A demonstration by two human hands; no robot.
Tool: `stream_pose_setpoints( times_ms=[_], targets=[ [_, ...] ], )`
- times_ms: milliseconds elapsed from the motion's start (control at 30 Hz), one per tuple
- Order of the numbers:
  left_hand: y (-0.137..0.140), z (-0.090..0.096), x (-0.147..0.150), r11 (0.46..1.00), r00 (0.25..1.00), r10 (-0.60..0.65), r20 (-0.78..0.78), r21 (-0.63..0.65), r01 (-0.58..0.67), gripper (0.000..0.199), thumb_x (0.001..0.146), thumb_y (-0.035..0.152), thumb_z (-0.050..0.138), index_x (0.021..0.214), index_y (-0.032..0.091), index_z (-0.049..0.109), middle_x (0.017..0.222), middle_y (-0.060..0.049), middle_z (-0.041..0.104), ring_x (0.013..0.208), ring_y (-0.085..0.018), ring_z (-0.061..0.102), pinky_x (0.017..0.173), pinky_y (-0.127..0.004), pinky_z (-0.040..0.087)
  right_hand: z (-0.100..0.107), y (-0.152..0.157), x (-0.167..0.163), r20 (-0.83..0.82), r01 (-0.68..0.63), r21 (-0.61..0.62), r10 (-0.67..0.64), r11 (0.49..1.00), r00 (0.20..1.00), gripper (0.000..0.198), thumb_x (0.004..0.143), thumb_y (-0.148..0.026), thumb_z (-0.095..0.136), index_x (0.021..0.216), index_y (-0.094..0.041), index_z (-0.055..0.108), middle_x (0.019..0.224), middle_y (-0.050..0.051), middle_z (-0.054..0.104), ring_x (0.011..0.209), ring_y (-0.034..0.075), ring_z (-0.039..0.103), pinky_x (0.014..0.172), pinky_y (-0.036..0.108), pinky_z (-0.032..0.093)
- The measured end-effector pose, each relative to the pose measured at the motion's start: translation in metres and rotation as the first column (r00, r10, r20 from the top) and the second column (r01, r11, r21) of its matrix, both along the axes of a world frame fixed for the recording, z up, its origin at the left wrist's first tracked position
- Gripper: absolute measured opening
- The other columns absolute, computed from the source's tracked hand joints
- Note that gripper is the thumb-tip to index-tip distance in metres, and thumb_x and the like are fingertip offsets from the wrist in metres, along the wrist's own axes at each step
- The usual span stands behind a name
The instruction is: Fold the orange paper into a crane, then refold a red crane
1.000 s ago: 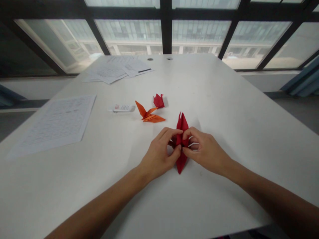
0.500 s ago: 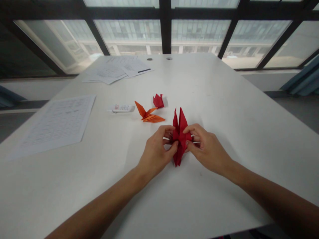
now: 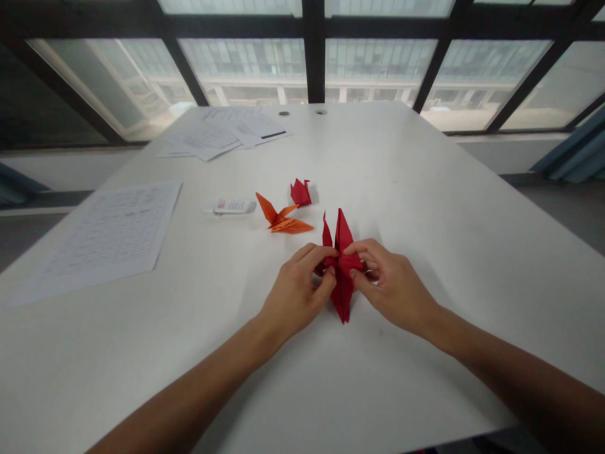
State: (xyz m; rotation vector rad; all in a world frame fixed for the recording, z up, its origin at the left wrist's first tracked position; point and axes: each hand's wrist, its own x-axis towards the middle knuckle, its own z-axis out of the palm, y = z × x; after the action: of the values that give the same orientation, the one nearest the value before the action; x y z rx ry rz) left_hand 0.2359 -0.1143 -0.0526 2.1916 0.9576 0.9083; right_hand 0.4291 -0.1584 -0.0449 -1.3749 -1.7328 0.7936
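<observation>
Head view: orange crane (image 3: pixel 289 224) beyond held red paper (image 3: pixel 343 284)

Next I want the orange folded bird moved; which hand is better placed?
Probably the left hand. It is nearer the orange folded bird, which lies just beyond it; the right hand is across the red folded paper. Both hands hold that paper, so the left would have to release first.

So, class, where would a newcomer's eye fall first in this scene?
Probably on the red folded paper, held low in the middle between the left grip and right grip, vivid against the white table. Next comes the orange paper bird farther up the table, with a red paper bird just behind it.
</observation>
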Motion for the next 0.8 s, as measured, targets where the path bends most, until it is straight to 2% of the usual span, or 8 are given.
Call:
stream_pose_setpoints(
  times_ms=[133,367,467,567,633,700,800],
  targets=[
    [-0.0003,0.0023,-0.0014,1.0,1.0,-0.014,0.002,-0.006,0.014,0.028,0.091,0.006,0.055,0.112,0.021,0.066,0.1,-0.002,0.066,0.086,-0.015,0.063,0.083,-0.029,0.054,0.0,0.0003,0.0004,0.002,0.001,0.0,-0.001,1.0,1.0,0.032,0.088,-0.008,0.056,0.113,-0.028,0.059,0.097,-0.001,0.073,0.084,0.018,0.071,0.077,0.032,0.057],
    [-0.0021,0.0025,-0.0016,0.998,0.999,-0.032,0.03,-0.046,0.033,0.016,0.09,0.009,0.057,0.101,0.021,0.058,0.097,-0.002,0.063,0.086,-0.015,0.062,0.082,-0.03,0.053,-0.0001,0.0001,0.0001,-0.019,0.015,-0.035,-0.016,0.999,1.0,0.032,0.088,-0.009,0.057,0.113,-0.028,0.059,0.093,-0.001,0.072,0.081,0.017,0.07,0.072,0.031,0.056],
    [-0.0025,0.0006,-0.001,0.991,0.998,0.012,0.061,-0.131,-0.004,0.012,0.091,0.017,0.063,0.097,0.021,0.053,0.091,0.001,0.062,0.08,-0.015,0.063,0.077,-0.03,0.053,-0.0001,0.0008,0.0001,-0.021,0.031,-0.045,-0.032,0.999,0.999,0.028,0.087,-0.011,0.059,0.11,-0.028,0.059,0.093,-0.001,0.072,0.082,0.018,0.07,0.072,0.031,0.056],
    [-0.0015,-0.002,-0.0009,0.968,0.986,0.052,0.159,-0.251,-0.01,0.011,0.095,0.021,0.06,0.097,0.022,0.05,0.086,0.002,0.061,0.075,-0.013,0.062,0.071,-0.027,0.051,-0.0008,0.002,0.0001,-0.061,0.056,-0.072,-0.061,0.996,0.996,0.024,0.087,-0.013,0.062,0.106,-0.028,0.059,0.093,-0.001,0.072,0.083,0.018,0.07,0.071,0.032,0.058],
    [0.0003,-0.0037,-0.0009,0.94,0.96,0.073,0.271,-0.34,0.024,0.013,0.097,0.021,0.057,0.106,0.024,0.049,0.089,0.002,0.063,0.075,-0.013,0.062,0.07,-0.026,0.05,-0.0022,0.0032,-0.0001,-0.147,0.055,-0.12,-0.072,0.991,0.986,0.022,0.089,-0.016,0.062,0.106,-0.028,0.058,0.092,-0.001,0.071,0.079,0.018,0.07,0.069,0.033,0.059],
    [0.0027,-0.005,-0.0008,0.91,0.924,0.105,0.367,-0.411,0.06,0.024,0.096,0.02,0.059,0.117,0.025,0.048,0.092,0.001,0.066,0.078,-0.013,0.063,0.071,-0.026,0.05,-0.0038,0.0048,-0.0001,-0.267,0.025,-0.165,-0.069,0.986,0.961,0.02,0.091,-0.018,0.061,0.107,-0.027,0.056,0.09,-0.001,0.071,0.076,0.018,0.071,0.068,0.034,0.061],
    [0.0065,-0.0057,-0.0004,0.874,0.886,0.16,0.435,-0.48,0.077,0.031,0.095,0.023,0.065,0.121,0.026,0.048,0.088,0.002,0.068,0.077,-0.013,0.064,0.073,-0.026,0.05,-0.0055,0.0069,0.0006,-0.384,-0.013,-0.181,-0.058,0.983,0.922,0.022,0.092,-0.02,0.063,0.111,-0.028,0.055,0.089,-0.001,0.071,0.077,0.018,0.072,0.071,0.035,0.063]
  ],
)
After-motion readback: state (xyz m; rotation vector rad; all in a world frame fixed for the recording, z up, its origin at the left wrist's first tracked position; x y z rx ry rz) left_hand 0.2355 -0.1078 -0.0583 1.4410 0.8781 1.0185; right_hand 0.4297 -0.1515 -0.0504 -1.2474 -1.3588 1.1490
